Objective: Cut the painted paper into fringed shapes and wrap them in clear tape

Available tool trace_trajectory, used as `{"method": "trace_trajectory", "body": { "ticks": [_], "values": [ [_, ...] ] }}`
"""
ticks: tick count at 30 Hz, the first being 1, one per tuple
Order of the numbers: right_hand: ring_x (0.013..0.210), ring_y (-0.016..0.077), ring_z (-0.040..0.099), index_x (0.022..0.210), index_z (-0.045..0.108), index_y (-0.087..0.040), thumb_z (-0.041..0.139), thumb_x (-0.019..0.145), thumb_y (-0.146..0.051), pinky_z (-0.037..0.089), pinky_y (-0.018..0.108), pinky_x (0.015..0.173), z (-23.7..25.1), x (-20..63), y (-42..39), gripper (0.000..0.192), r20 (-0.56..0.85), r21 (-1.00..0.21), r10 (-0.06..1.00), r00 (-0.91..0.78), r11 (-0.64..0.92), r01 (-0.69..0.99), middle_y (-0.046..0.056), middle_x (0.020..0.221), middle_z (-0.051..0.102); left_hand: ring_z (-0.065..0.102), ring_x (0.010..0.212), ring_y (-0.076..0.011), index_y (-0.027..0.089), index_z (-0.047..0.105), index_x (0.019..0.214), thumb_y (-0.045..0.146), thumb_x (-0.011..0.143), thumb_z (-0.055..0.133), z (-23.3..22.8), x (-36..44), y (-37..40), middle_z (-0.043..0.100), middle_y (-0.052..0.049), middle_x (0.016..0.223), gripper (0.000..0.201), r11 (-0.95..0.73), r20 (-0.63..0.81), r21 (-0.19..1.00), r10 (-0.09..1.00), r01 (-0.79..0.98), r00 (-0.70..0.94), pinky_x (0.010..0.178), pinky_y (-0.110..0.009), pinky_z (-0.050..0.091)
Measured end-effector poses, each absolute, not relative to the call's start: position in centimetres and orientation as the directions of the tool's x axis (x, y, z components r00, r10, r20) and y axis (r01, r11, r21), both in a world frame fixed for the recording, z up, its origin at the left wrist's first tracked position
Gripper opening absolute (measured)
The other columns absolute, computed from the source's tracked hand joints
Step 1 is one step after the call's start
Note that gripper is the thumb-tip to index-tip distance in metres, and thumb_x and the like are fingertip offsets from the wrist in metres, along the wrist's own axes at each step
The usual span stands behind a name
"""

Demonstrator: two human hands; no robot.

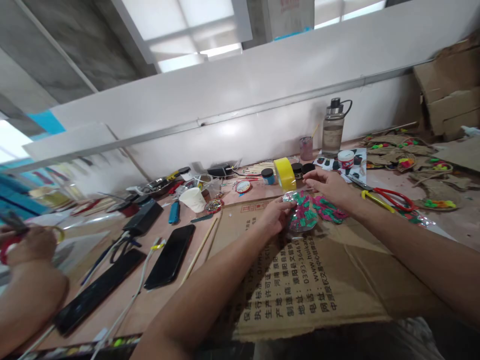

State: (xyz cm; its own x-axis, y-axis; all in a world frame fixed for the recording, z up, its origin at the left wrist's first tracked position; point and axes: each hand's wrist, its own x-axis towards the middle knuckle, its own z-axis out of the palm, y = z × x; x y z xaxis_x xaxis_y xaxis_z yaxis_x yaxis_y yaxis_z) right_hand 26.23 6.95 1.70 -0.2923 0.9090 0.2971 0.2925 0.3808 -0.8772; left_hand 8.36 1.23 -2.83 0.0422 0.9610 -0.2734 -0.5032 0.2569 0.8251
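Note:
My left hand (276, 216) pinches the edge of a round, clear plastic-covered piece (302, 214) with a pink and green pattern. It is held just above the cardboard sheet (288, 280). A second pink and green piece (330, 209) lies beside it, partly under my right hand (327, 186). My right hand is raised with its fingers apart and nothing visible between them. Close to those fingertips stand a yellow tape roll (285, 174) and dark-lidded jars (308, 169). Scissors with red handles (393, 198) and a yellow-handled tool (377, 201) lie near my right forearm.
At the left, another person's hand (32, 245) holds scissors. Phones (170, 256), a white cable (144, 272), a paper cup (193, 201) and a wooden stick (198, 251) lie left of the cardboard. A water bottle (333, 132) stands behind; brown fabric pieces (431, 182) lie right.

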Motion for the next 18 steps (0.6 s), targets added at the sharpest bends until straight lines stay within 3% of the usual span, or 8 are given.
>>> {"method": "trace_trajectory", "body": {
  "ticks": [4,8,13,18],
  "values": [
    [0.093,0.0218,0.068,0.1,0.069,-0.018,0.072,0.082,-0.031,0.057,0.035,0.082,2.1,24.6,8.8,0.022,0.221,-0.917,0.947,-0.234,0.283,0.282,0.009,0.103,0.075,0.068,0.061,-0.0148,0.014,0.072,0.085,0.007,0.075,0.077,-3.3,8.6,1.5,0.074,-0.005,0.075,0.013,0.262,-0.273,0.799,0.96,-0.542,0.061,0.072,-0.029,0.06],
    [0.09,0.0213,0.068,0.106,0.065,-0.016,0.08,0.078,-0.033,0.057,0.035,0.079,2.2,22.6,10.7,0.036,0.13,-0.939,0.971,-0.201,0.185,0.29,0.01,0.104,0.073,0.067,0.061,-0.0133,0.014,0.071,0.083,0.006,0.071,0.081,-4.1,8.6,1.6,0.073,-0.004,0.073,0.017,0.225,-0.243,0.79,0.969,-0.57,0.045,0.069,-0.027,0.059],
    [0.096,0.0231,0.07,0.11,0.063,-0.017,0.09,0.069,-0.033,0.058,0.033,0.081,2.0,20.5,12.1,0.052,0.087,-0.967,0.98,-0.181,0.126,0.219,0.012,0.11,0.074,0.07,0.064,-0.0164,0.015,0.073,0.089,0.009,0.06,0.089,-4.1,8.6,1.1,0.076,-0.004,0.078,0.034,0.202,-0.2,0.815,0.978,-0.544,0.063,0.072,-0.032,0.06],
    [0.081,0.0219,0.072,0.104,0.066,-0.017,0.093,0.066,-0.032,0.06,0.033,0.072,1.5,19.1,13.3,0.048,0.02,-0.995,0.965,-0.26,0.044,0.087,0.009,0.096,0.077,0.073,0.071,-0.0185,0.016,0.073,0.095,0.004,0.049,0.091,-3.7,8.4,0.5,0.078,-0.005,0.085,0.051,0.191,-0.159,0.809,0.982,-0.555,0.106,0.077,-0.033,0.061]
  ]
}}
